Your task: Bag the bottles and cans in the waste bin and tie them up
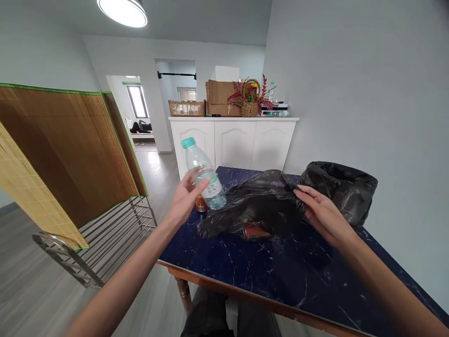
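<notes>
1. The left hand (191, 194) has its grip clamped around a clear plastic bottle (214, 188) with a teal cap and a pale label, thumb lying across the front.
2. That bottle is tilted, cap leaning up and to the left, over the left edge area of the dark blue marbled surface (245, 271); its base is close to the black bag's left end, and whether it touches anything there cannot be told.
3. The right hand (321, 208) has its grip pinched on the gathered right end of the black bag (259, 203), thumb and fingers together on the film.
4. The black bag spreads between the two hands, crumpled, nearer the far edge of the surface than the near one.
5. A red item (256, 231) shows at the bag's near side; whether it is inside or beneath the film is unclear.
6. A small bottle (201, 204) with a red and orange label is at the left edge, partly hidden behind the clear bottle.
7. Toward the far right corner, near the wall, a second black bag (354, 201) stands upright, its mouth spread wide.
8. Beyond the far edge is a white cabinet (235, 140).
</notes>
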Demonstrator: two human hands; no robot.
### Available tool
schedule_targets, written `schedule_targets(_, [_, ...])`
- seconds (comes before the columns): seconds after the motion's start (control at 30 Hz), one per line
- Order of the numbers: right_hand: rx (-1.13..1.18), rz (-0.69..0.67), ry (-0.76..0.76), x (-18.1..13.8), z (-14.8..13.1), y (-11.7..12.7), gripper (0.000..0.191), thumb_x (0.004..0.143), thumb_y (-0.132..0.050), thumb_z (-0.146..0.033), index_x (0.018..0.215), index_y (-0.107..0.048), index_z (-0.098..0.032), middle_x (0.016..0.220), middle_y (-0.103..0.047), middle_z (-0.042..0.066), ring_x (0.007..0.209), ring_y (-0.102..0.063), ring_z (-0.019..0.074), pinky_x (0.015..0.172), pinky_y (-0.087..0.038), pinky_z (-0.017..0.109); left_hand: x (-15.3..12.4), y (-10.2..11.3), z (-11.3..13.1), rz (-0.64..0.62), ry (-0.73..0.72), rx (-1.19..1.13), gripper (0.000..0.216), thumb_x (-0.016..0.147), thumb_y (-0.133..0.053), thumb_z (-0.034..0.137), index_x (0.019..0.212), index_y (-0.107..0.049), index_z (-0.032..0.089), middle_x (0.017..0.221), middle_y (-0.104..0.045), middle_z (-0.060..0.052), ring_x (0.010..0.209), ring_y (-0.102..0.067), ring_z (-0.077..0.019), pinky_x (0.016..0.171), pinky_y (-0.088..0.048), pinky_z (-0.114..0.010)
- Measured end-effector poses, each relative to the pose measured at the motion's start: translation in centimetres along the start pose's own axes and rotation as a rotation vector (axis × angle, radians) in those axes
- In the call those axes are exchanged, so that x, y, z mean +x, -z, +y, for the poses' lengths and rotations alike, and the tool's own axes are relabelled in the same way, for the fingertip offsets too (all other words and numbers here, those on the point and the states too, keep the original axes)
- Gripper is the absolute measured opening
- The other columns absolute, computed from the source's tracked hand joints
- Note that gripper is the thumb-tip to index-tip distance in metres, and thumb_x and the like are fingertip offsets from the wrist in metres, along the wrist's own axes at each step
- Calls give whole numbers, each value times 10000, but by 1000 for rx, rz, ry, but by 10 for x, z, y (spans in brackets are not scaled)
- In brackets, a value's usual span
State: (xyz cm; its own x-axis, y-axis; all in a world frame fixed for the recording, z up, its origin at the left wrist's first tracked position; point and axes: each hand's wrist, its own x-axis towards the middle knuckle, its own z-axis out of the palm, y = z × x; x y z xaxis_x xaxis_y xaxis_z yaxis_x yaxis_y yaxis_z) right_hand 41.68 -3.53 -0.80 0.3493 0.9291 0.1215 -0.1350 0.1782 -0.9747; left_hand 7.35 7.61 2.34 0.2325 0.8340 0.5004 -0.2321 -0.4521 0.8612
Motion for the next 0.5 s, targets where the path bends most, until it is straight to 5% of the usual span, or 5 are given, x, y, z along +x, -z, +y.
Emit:
schedule_targets(0.1, [-149,-77,-59,-18,7,6,539,770,-896,-624,1191,-767,-311,1031,-779,19,977,-692,196,729,-549,208,-9,42,-20,206,37,133,640,796,-902,483,1323,-639,233,1445,-683,-119,1406,-600,-332,1211,-447,-513])
schedule_targets(0.23, [-301,-113,-55,-33,8,16,622,747,-855,-711,1221,-765,-319,993,-774,39,954,-705,247,695,-549,262,-23,82,-63,272,155,348,682,748,-910,536,1274,-616,218,1436,-682,-133,1373,-625,-329,1159,-495,-484])
schedule_targets(0.5, [-459,-89,-6,-40,3,30,601,725,-821,-757,1142,-794,-325,1137,-799,84,1090,-736,337,807,-604,339,-31,91,-118,269,227,424,681,720,-887,571,1213,-576,218,1385,-685,-149,1281,-683,-346,1043,-554,-501])
